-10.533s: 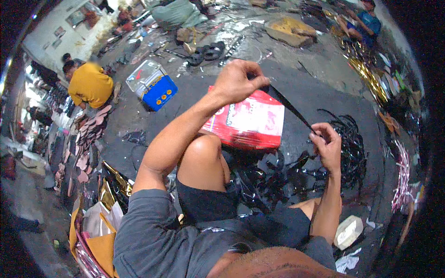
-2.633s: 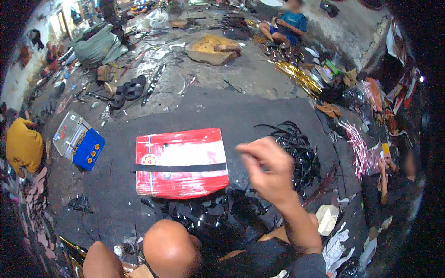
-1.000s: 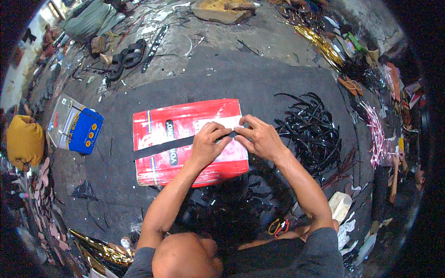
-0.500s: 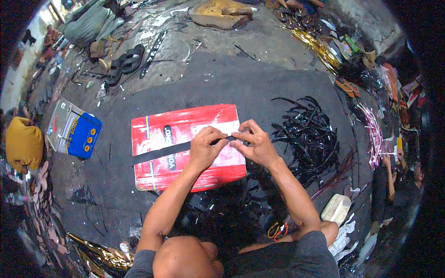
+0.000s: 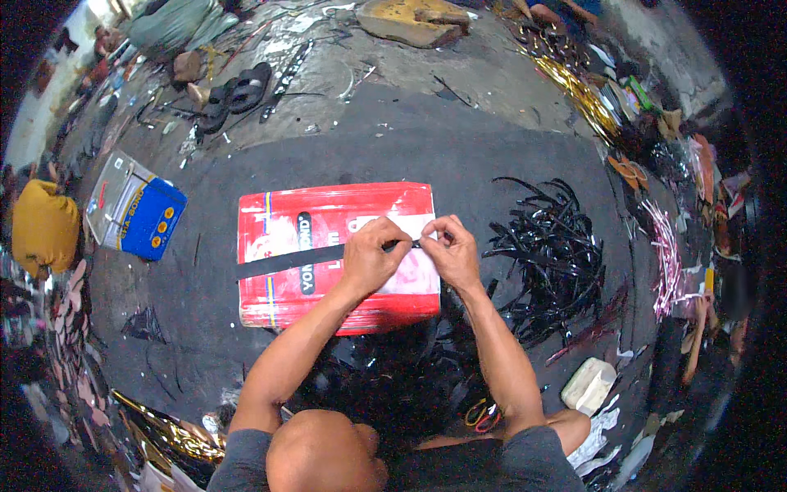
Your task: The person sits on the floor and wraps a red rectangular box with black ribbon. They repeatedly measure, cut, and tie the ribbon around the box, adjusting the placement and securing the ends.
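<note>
A red metal can (image 5: 369, 313) lies flat in front of me on a dark mat, with white and pale patches on its face. Across it runs a flat black strip (image 5: 287, 263), its left end reaching past the can's left edge. My left hand (image 5: 375, 254) is closed, pinching the strip over the right half of the can. Close beside it, my right hand (image 5: 450, 252) pinches the strip's right end between thumb and forefinger. The fingertips of both hands nearly meet, and they partly cover that end.
A heap of shiny black strips (image 5: 549, 246) lies right of the can. To the left stands a blue and silver tin (image 5: 147, 213) beside a mustard cloth bundle (image 5: 45, 225). Pink strips (image 5: 662, 254) and another person's arm (image 5: 697, 332) are at far right. A whitish block (image 5: 589, 385) sits near my right knee.
My right hand has drawn its fingers in tighter at the strip's end. My left hand stays on the strip. The whole view has shifted slightly.
</note>
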Motion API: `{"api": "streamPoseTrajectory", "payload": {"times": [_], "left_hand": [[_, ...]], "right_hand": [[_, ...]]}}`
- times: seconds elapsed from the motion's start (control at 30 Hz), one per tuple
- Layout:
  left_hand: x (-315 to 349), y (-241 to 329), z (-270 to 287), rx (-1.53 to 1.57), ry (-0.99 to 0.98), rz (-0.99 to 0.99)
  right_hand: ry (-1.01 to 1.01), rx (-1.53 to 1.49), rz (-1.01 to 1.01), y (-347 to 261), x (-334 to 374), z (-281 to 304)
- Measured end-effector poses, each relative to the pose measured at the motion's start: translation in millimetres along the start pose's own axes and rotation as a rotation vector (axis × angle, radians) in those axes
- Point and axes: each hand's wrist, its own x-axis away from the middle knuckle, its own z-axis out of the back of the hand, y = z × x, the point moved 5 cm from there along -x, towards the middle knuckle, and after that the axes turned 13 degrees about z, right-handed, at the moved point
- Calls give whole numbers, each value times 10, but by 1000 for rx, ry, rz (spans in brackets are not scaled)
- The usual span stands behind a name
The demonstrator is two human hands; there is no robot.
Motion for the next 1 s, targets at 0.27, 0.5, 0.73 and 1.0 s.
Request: {"api": "streamPoseTrajectory", "payload": {"times": [0.27,0.5,0.73,1.0], "left_hand": [[-96,85,-76,-75,-95,-99],[-115,137,-206,118,-84,-104],[-126,181,-251,129,-73,-199],[-142,162,-251,120,-86,-181]], "right_hand": [[94,-247,-134,180,181,45],[62,59,81,119,84,31],[238,-1004,-560,454,360,-112],[22,418,-172,-69,-259,103]]}}
